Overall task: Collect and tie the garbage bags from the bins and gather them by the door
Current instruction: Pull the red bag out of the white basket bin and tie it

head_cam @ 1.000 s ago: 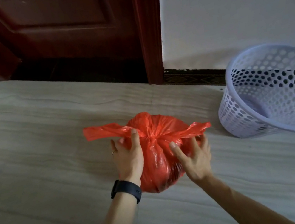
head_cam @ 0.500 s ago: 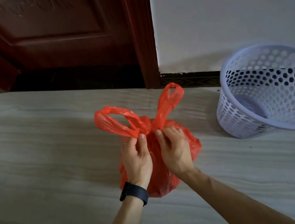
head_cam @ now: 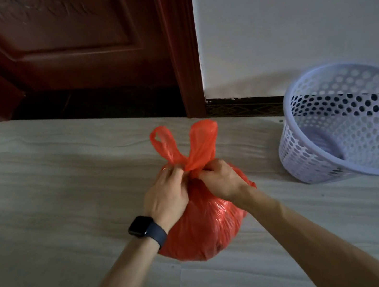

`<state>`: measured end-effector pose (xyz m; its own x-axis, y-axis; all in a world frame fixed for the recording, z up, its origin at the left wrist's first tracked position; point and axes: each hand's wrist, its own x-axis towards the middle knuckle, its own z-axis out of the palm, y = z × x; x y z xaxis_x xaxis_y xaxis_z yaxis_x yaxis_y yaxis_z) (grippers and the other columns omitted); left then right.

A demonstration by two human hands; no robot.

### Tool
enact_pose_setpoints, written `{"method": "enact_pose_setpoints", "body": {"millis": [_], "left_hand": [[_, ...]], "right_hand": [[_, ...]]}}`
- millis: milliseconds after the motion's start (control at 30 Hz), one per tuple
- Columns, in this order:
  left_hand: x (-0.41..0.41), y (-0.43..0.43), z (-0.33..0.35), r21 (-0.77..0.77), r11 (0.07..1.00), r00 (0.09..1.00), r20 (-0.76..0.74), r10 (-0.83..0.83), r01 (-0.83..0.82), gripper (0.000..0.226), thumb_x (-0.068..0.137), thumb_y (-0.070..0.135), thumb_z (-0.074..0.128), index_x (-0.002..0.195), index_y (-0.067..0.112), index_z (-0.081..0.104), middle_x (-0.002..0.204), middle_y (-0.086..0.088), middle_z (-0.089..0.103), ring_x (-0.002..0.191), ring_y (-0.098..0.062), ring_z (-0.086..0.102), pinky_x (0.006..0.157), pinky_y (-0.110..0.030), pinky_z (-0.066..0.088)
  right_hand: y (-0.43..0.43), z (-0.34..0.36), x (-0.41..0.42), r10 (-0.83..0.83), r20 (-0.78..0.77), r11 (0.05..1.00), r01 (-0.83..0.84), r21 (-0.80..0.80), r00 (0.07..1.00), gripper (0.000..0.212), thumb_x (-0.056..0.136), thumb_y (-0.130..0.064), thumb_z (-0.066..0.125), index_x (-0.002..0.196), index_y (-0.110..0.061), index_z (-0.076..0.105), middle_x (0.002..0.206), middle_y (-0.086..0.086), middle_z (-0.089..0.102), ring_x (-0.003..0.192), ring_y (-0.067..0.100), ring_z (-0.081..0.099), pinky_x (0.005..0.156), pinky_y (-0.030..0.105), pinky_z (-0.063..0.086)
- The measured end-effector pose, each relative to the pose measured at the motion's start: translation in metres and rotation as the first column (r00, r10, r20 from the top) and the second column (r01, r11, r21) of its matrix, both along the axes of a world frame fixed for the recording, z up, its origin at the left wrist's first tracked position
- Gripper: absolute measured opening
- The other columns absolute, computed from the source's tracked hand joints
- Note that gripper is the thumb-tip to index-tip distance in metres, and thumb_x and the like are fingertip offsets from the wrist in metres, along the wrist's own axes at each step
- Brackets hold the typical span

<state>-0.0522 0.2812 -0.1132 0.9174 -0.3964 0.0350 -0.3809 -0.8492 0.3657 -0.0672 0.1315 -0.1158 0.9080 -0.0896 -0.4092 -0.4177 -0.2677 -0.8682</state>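
Cinching now: my left hand (head_cam: 167, 195) and right hand (head_cam: 220, 181) have closed in, pinching the red bag (head_cam: 203, 227) handles at the knot, bag on floor near the door (head_cam: 79, 41), nearly tied.

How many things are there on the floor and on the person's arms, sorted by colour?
Red: 1, the garbage bag, gripped at its neck by the left hand and right hand
Pale lilac: 1, the perforated bin, nothing visible inside
Black: 1, the watch on the left wrist
Total: 3
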Motion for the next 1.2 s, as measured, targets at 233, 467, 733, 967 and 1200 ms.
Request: {"method": "enact_pose_setpoints", "body": {"millis": [233, 467, 733, 967, 1200], "left_hand": [[0.006, -0.014, 0.014, 0.382, 0.912, 0.946, 0.212, -0.244, 0.149, 0.029, 0.08, 0.015, 0.043, 0.091, 0.014, 0.07, 0.081, -0.002, 0.065, 0.076, -0.024, 0.065, 0.058, -0.032, 0.052], [0.008, 0.001, -0.001, -0.185, 0.978, 0.989, -0.09, -0.113, 0.095, 0.026, 0.092, 0.038, 0.054, 0.107, 0.023, 0.068, 0.105, 0.007, 0.066, 0.101, -0.015, 0.062, 0.081, -0.034, 0.053], [0.034, -0.001, 0.007, -0.407, 0.887, 0.757, -0.644, -0.109, -0.219, 0.012, 0.088, 0.025, 0.071, 0.094, 0.016, 0.076, 0.091, 0.005, 0.076, 0.09, -0.008, 0.068, 0.085, -0.027, 0.049], [0.06, -0.006, 0.022, -0.362, 0.898, 0.55, -0.816, -0.177, -0.249, 0.014, 0.089, 0.011, 0.064, 0.081, 0.021, 0.07, 0.058, 0.017, 0.065, 0.057, 0.001, 0.057, 0.054, -0.011, 0.04], [0.057, 0.001, 0.013, -0.412, 0.841, 0.489, -0.846, -0.211, -0.35, 0.007, 0.093, 0.006, 0.058, 0.092, 0.01, 0.065, 0.057, 0.015, 0.065, 0.051, 0.007, 0.057, 0.052, -0.006, 0.041]], "right_hand": [[0.001, 0.019, 0.002, -0.135, -0.17, 0.97, 0.165, 0.176, 0.976, 0.05, 0.088, -0.062, 0.058, 0.093, -0.014, 0.073, 0.099, 0.0, 0.073, 0.101, 0.015, 0.067, 0.095, 0.032, 0.049], [-0.007, 0.006, 0.009, -0.277, -0.283, 0.859, 0.369, 0.354, 0.918, 0.031, 0.093, -0.04, 0.066, 0.073, -0.016, 0.068, 0.069, 0.001, 0.068, 0.056, 0.007, 0.065, 0.063, 0.028, 0.054], [-0.025, -0.004, 0.007, -0.09, -0.247, 0.75, 0.229, 0.62, 0.965, 0.028, 0.097, -0.031, 0.061, 0.074, -0.016, 0.067, 0.065, 0.002, 0.059, 0.048, 0.008, 0.039, 0.054, 0.023, 0.03], [-0.043, -0.004, 0.003, 0.133, -0.11, 0.716, -0.019, 0.698, 0.985, 0.013, 0.093, -0.013, 0.065, 0.092, -0.006, 0.076, 0.082, 0.007, 0.071, 0.076, 0.018, 0.064, 0.085, 0.032, 0.049], [-0.039, -0.014, 0.003, 0.038, 0.017, 0.899, -0.042, 0.437, 0.999, 0.038, 0.072, -0.009, 0.087, 0.101, 0.008, 0.07, 0.11, 0.028, 0.07, 0.107, 0.043, 0.067, 0.099, 0.057, 0.051]]}}
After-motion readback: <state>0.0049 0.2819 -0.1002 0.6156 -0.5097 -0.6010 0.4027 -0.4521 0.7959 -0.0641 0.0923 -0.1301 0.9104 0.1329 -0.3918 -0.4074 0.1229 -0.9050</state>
